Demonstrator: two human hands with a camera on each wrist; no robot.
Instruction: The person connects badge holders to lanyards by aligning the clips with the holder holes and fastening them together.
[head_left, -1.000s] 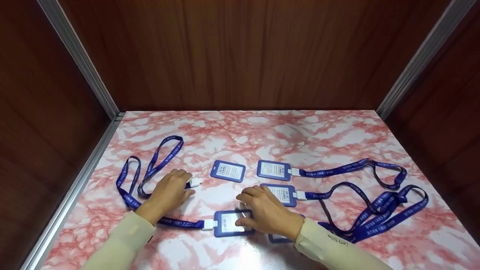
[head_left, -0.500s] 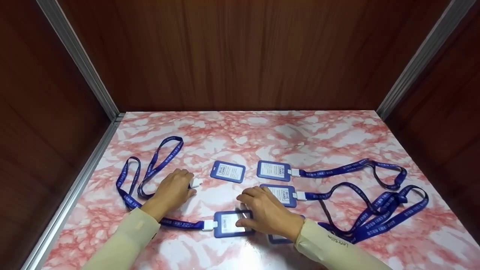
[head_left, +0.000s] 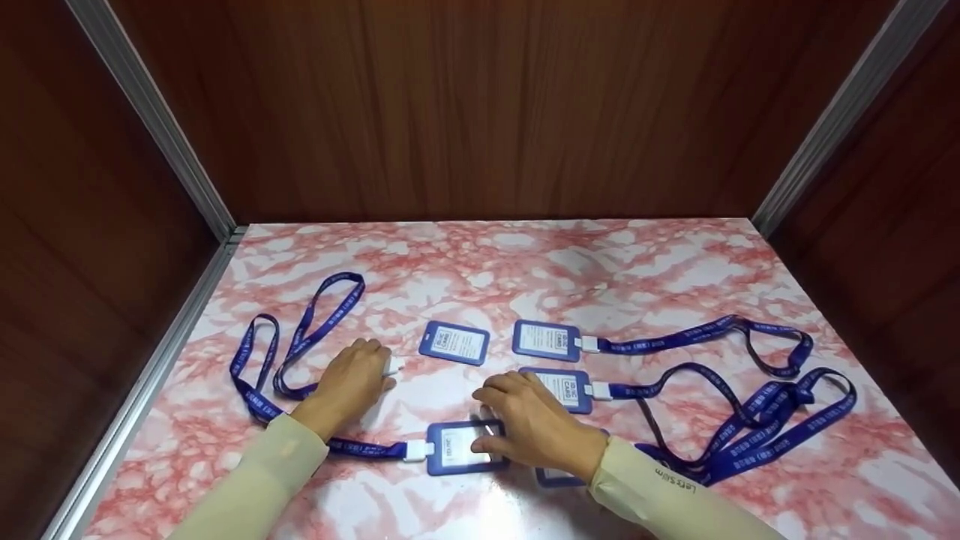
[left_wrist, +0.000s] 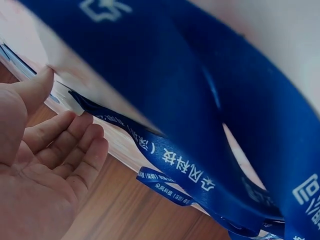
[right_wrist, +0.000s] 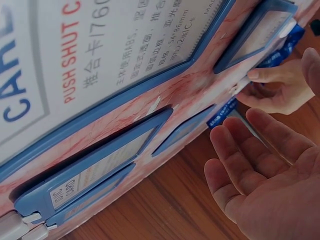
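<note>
My left hand [head_left: 349, 386] lies low over the table, fingers loosely bent at the white clip [head_left: 391, 365] of a blue lanyard [head_left: 330, 319]. In the left wrist view, fingertips [left_wrist: 82, 120] are right at that clip [left_wrist: 75, 104], and the thumb stands apart from them. Beyond the clip lies a blue card holder [head_left: 454, 343] with no strap attached. My right hand [head_left: 536, 424] hovers with spread, relaxed fingers over another card holder [head_left: 442, 465], which is clipped to a second lanyard [head_left: 367, 448]. Nothing sits between the right hand's fingers in its wrist view.
Two card holders with lanyards, an upper one [head_left: 546, 340] and a middle one [head_left: 574, 390], lie to the right. A further holder [head_left: 559, 478] is partly under the right wrist. Straps [head_left: 765, 427] tangle at the far right. Brown panels [head_left: 480, 112] wall the table's back and sides.
My left hand has shifted slightly right, covering more of the white clip. The right hand and the card holders have stayed in place.
</note>
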